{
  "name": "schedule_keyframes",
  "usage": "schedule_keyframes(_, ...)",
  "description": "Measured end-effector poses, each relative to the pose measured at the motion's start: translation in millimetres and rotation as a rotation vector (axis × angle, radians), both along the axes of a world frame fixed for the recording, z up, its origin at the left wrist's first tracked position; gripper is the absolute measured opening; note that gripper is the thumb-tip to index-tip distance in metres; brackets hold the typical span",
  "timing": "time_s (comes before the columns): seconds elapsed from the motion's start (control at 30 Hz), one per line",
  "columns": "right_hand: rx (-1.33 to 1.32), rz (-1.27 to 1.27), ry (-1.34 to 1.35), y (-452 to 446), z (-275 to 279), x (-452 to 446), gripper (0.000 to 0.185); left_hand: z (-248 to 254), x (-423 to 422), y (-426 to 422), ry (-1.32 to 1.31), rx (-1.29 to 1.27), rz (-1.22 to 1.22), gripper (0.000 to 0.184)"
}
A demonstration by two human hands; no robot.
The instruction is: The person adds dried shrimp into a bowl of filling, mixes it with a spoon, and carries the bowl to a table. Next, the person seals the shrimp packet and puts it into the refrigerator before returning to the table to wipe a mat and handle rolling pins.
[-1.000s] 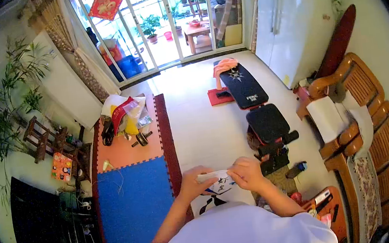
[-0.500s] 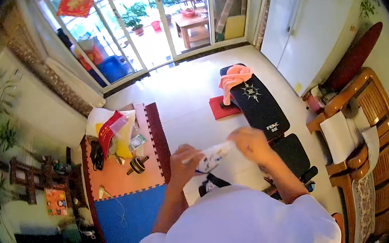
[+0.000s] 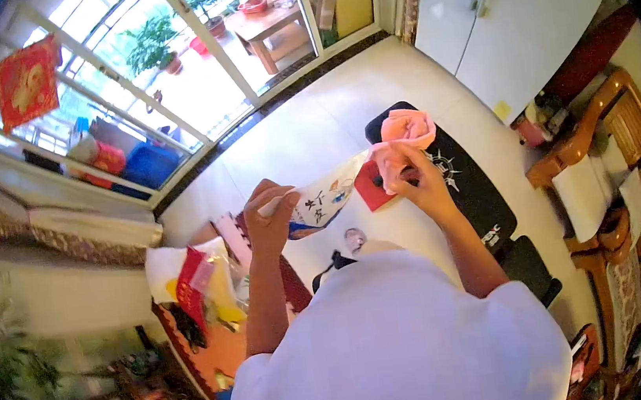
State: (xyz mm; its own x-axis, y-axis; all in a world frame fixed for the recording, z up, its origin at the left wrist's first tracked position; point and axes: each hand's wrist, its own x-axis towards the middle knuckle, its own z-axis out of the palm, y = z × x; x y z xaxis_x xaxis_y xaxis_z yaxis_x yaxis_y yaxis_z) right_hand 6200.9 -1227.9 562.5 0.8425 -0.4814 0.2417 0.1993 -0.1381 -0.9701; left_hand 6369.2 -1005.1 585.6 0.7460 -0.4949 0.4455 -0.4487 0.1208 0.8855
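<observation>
A white printed plastic bag [image 3: 325, 206], with black characters and a blue lower part, is stretched between my two hands above the floor. My left hand [image 3: 266, 210] is closed around its bunched left end. At the bag's right end, my right hand [image 3: 410, 178] has its fingers bent in a pinch at the edge; the exact contact is partly hidden. Behind that hand, a pink towel [image 3: 411, 125] lies bunched on a black padded bench [image 3: 473, 183]. A red flat item [image 3: 374, 186] shows between the bag and my right hand.
To the left, a foam mat [image 3: 215, 354] carries a white bag and a red-yellow package [image 3: 197, 281]. Wooden seats [image 3: 634, 243] line the right side, near a white fridge [image 3: 506, 21]. Glass sliding doors [image 3: 195, 72] stand ahead.
The view has turned, and the room appears rotated. The bag, blurred before, now hangs spread wider with its print legible, and my hands are farther apart.
</observation>
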Motion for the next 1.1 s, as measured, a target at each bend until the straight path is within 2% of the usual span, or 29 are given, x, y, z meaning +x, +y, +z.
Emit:
schedule_keyframes(0.13, -0.077, 0.077, 0.116, -32, -7, 127, 0.07, 22, 99, -41, -0.026, 0.023, -0.126, 0.009)
schedule_keyframes(0.2, 0.174, 0.24, -0.006, -34, -2, 170, 0.059, 36, 126, -51, -0.011, 0.043, -0.122, 0.011)
schedule_keyframes(0.23, 0.169, 0.231, -0.004, -44, -4, 196, 0.059, 40, 151, -62, -0.003, 0.079, -0.108, 0.013)
schedule_keyframes(0.3, 0.398, 0.368, 0.032, -58, -2, 241, 0.044, 31, 194, -83, -0.006, 0.047, -0.113, 0.014)
schedule_keyframes(0.33, 0.426, 0.311, -0.018, -62, 1, 257, 0.028, 30, 215, -94, 0.009, 0.029, -0.133, 0.015)
schedule_keyframes(0.43, 0.417, 0.119, 0.002, -87, -9, 296, 0.023, 25, 269, -133, 0.031, 0.0, -0.217, 0.012)
schedule_keyframes(0.5, 0.382, -0.008, -0.025, -104, 4, 328, 0.021, 33, 317, -162, -0.07, 0.0, -0.289, 0.011)
schedule_keyframes(0.63, 0.414, -0.244, -0.03, -143, 17, 364, 0.021, 36, 378, -234, -0.032, -0.056, -0.425, 0.011)
schedule_keyframes(0.7, 0.435, -0.356, -0.077, -162, 18, 375, 0.022, 27, 402, -270, 0.049, 0.005, -0.519, 0.016)
schedule_keyframes(0.77, 0.479, -0.434, -0.179, -188, 21, 390, 0.022, 18, 419, -319, 0.345, -0.053, -0.682, 0.028)
schedule_keyframes(0.8, 0.523, -0.486, -0.24, -200, 22, 396, 0.024, 10, 429, -342, 0.383, -0.052, -0.789, 0.033)
schedule_keyframes(0.97, 0.616, -0.668, -0.427, -274, 19, 378, 0.026, -16, 409, -462, 0.5, -0.01, -1.001, 0.019)
schedule_keyframes(1.03, 0.653, -0.781, -0.473, -309, 28, 368, 0.026, -15, 394, -517, 0.575, 0.042, -0.948, 0.012)
schedule_keyframes(1.1, 0.649, -0.879, -0.454, -356, 14, 359, 0.032, -14, 386, -573, 0.522, 0.023, -1.007, 0.01)
